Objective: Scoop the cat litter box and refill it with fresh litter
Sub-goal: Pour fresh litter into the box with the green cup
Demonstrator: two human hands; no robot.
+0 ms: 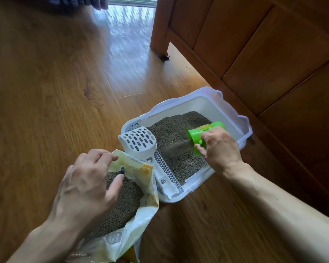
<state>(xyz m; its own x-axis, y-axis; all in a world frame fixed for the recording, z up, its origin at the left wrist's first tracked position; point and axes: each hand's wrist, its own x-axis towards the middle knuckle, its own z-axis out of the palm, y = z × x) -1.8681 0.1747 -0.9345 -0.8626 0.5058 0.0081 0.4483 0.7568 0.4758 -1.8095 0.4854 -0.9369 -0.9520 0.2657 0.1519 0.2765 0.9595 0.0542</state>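
Gripping a tilted green cup [205, 132], the right hand [219, 149] pours litter into the white litter box [241, 128] on the floor; the left hand [87, 184] pinches the open litter bag [141, 211] rim, near left.

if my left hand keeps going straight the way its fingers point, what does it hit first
Probably the white slotted scoop resting on the litter box edge, just beyond the bag's open rim that the left hand holds. Depth is hard to judge.
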